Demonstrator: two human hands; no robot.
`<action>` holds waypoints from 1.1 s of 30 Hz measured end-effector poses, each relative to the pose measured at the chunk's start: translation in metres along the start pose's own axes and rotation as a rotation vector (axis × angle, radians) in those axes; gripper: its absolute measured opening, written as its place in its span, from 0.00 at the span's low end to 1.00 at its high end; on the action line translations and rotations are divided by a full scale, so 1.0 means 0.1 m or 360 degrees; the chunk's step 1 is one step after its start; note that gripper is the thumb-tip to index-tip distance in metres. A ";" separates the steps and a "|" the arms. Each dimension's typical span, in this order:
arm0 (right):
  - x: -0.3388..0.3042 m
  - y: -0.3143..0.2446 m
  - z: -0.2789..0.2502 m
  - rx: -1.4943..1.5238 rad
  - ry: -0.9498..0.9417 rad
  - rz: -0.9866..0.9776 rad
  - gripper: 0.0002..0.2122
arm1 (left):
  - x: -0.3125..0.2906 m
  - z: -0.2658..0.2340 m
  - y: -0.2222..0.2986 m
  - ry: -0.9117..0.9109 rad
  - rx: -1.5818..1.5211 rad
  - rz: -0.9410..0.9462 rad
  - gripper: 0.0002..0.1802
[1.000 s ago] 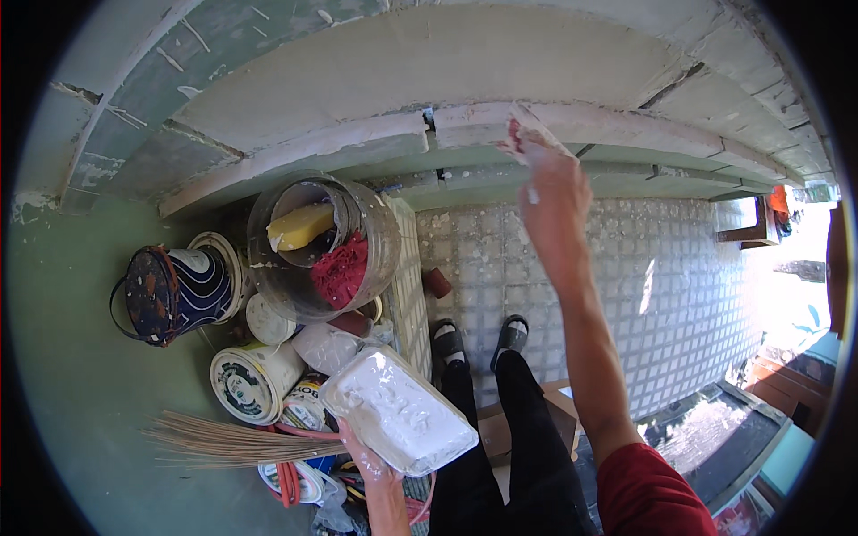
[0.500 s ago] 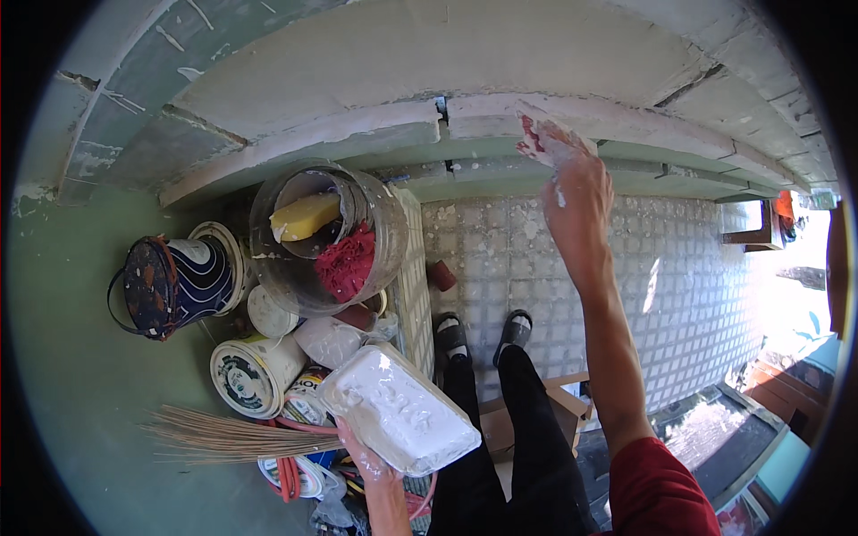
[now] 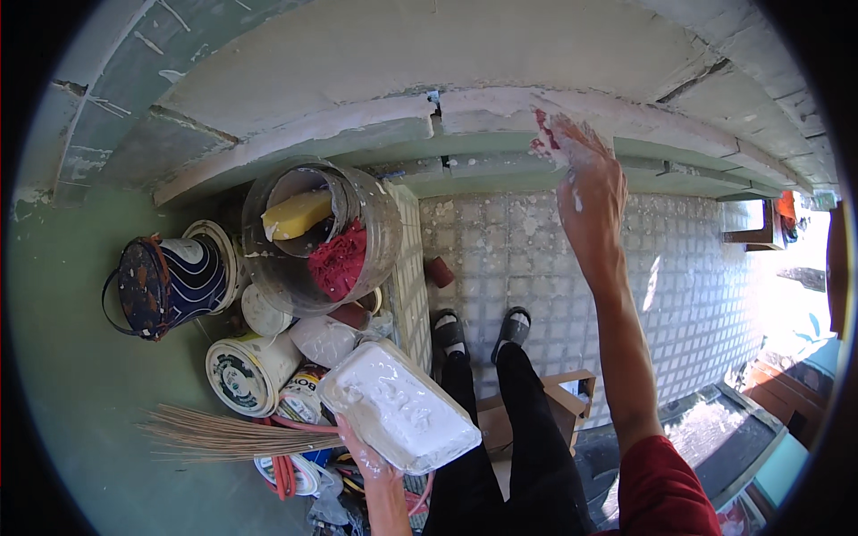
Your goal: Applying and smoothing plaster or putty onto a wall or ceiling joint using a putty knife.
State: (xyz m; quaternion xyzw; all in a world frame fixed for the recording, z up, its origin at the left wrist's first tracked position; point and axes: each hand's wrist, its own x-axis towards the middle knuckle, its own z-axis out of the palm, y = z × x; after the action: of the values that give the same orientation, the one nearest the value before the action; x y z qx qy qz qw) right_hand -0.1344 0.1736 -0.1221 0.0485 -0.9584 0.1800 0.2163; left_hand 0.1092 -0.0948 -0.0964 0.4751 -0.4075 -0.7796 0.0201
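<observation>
In my left hand (image 3: 365,451) is a shallow white tray (image 3: 350,364), gripped by its near left side. Thick white paste (image 3: 407,406) lies smeared over the tray's inside. My right hand (image 3: 592,196) is stretched forward, its fingers closed round a flat putty knife (image 3: 556,141). White paste coats this knife, with red showing through in patches. The blade lies at the front of a pale ledge (image 3: 500,114) on the wall; whether it touches is hard to tell. White paste also spots the back of my right hand.
Left of my legs stand a clear bucket (image 3: 380,263) holding a yellow sponge (image 3: 299,215) and red cloth (image 3: 338,261), a dark blue pail (image 3: 170,281), paint tubs (image 3: 243,375) and a twig broom (image 3: 241,438). A cardboard box (image 3: 550,415) sits beside my legs on the tiled floor (image 3: 679,295).
My right hand has moved a little to the right and slightly nearer along the ledge with the putty knife. The tray in my left hand has hardly shifted.
</observation>
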 end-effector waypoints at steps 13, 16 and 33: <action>0.08 -0.29 0.18 0.0281 -0.0118 -0.0173 0.23 | -0.02 0.03 -0.03 -0.0052 -0.0038 0.0019 0.42; 0.01 -0.09 0.10 0.0027 0.0107 0.0074 0.24 | -0.02 0.06 -0.04 -0.0042 0.0014 0.0027 0.42; -0.18 -0.32 1.24 0.1524 0.1074 0.0527 0.18 | 0.05 -0.01 -0.07 0.0089 0.0171 0.0053 0.43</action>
State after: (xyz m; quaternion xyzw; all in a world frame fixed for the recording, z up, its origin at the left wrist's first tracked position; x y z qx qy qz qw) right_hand -0.1617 0.0986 -0.2237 -0.0690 -0.6444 0.6276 0.4314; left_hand 0.1103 -0.0928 -0.1050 0.4902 -0.4559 -0.7426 0.0190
